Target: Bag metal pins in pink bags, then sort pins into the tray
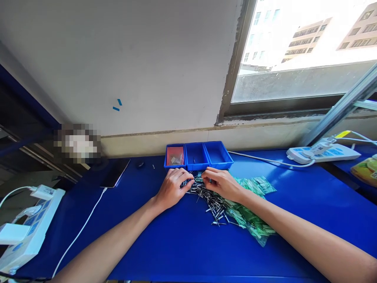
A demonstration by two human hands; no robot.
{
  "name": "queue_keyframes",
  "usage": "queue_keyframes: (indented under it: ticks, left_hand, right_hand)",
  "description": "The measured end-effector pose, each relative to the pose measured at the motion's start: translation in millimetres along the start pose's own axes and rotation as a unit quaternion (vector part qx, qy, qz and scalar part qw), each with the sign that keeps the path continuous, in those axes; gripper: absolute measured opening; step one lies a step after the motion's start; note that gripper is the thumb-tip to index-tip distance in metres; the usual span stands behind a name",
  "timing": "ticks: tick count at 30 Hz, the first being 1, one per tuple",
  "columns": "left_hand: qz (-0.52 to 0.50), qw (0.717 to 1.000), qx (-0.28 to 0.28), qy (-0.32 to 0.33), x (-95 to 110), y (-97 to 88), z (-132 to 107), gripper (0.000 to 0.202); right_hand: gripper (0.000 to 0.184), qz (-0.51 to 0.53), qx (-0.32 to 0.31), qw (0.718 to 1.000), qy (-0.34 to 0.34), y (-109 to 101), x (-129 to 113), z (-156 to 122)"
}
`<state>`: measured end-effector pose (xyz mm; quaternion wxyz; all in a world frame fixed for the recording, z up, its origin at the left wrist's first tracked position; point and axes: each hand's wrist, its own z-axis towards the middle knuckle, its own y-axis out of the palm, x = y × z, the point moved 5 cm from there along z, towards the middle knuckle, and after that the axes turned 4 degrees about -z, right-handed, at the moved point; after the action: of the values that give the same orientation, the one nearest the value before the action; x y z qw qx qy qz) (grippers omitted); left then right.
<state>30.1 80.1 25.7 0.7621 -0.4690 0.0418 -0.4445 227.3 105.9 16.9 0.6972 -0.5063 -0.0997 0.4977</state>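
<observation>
A heap of thin metal pieces [216, 206], which look like blind rivets, lies on the blue table [165, 243] under and between my hands. My left hand [174, 188] is over the heap's left edge, thumb and fingertips pinched together. Facing it, my right hand [221, 184] is closed too, its fingertips over the upper part of the heap. Anything in either pinch is too small to make out. Green clear plastic bags [250, 218] lie beneath and right of my right wrist. Just beyond the hands stands a blue three-part bin [219, 155].
The bin's left section has a reddish bag [174, 156]; its middle one has a small piece. A charging phone [116, 173] lies left, near a dark round object [141, 164]. Power strips [44, 220] stand at left and back right, with a white cable [273, 160] along the back.
</observation>
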Motion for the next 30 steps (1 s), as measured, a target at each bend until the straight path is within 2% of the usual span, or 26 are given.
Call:
queue_keyframes:
  ticks: [11,23,30]
  left_hand:
    - [0.002,1.0,-0.004,0.005,0.2,0.7,-0.3,0.014]
    - [0.016,1.0,-0.001,0.002,1.5,0.2,-1.1,0.016]
    - [0.017,1.0,-0.005,-0.002,1.2,0.7,-1.3,0.019]
  right_hand:
    - [0.008,0.005,-0.002,1.0,0.001,-0.8,-1.0,0.3]
    - [0.012,0.003,0.031,1.0,0.007,-2.4,-1.7,1.2]
    - [0.012,0.017,0.034,0.999,0.032,1.6,4.5,-0.2]
